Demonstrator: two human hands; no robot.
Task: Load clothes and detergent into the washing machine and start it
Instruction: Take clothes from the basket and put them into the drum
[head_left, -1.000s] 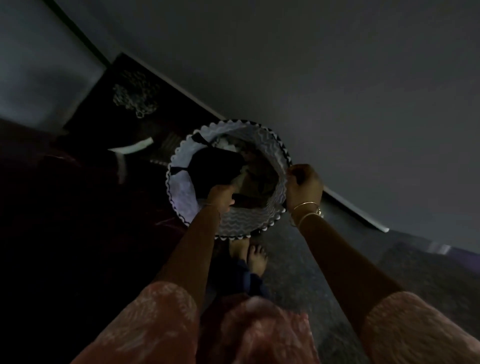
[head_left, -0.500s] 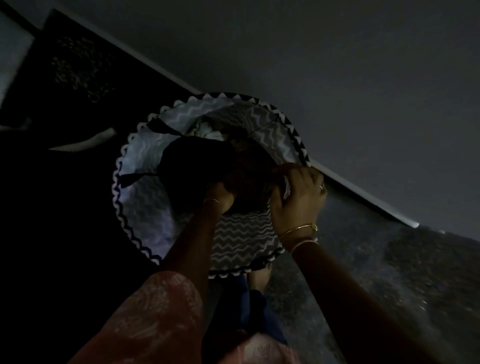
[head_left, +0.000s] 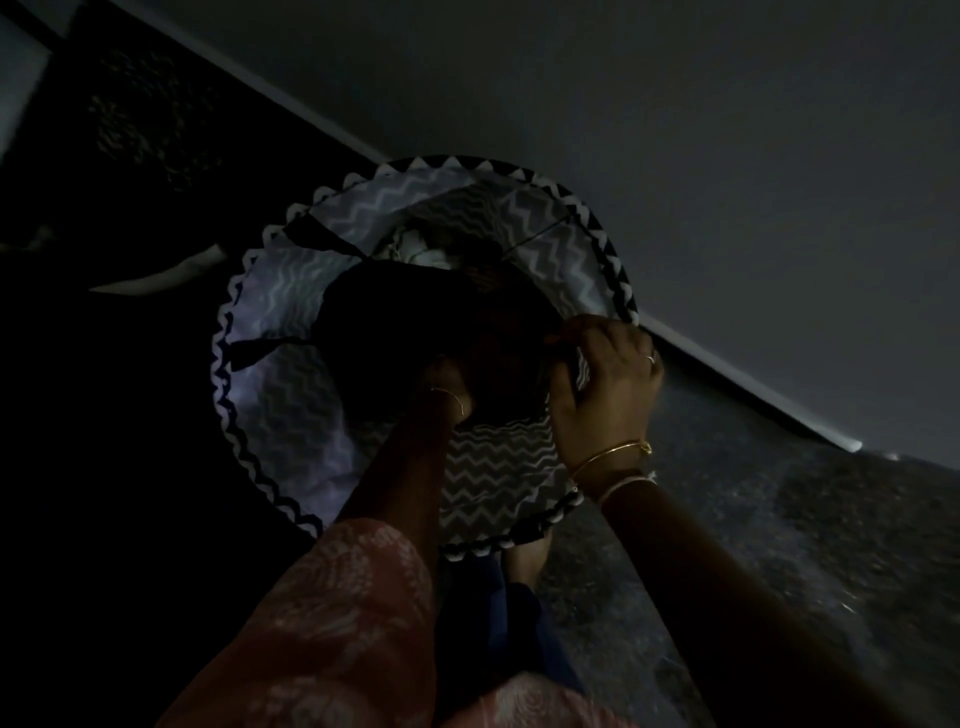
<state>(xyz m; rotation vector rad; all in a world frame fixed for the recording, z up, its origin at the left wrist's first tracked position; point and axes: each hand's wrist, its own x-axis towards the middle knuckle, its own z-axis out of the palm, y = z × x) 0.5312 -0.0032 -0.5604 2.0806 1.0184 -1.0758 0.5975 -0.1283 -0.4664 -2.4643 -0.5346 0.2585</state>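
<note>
A round fabric laundry basket with a grey zigzag lining and a black-and-white rim stands on the floor by the wall. Dark clothes fill its middle, with a pale garment at the far side. My left hand reaches down into the dark clothes; its fingers are hidden in them. My right hand is at the basket's right rim, fingers curled on the lining and the clothes' edge. No washing machine or detergent is in view.
The room is very dim. A grey wall with a pale skirting runs diagonally behind the basket. Dark furniture lies to the left. My bare foot stands on speckled floor just under the basket.
The view has closed in on the basket. My left hand has gone deeper into the dark clothes. My right hand has slid from the outer rim inward onto the lining.
</note>
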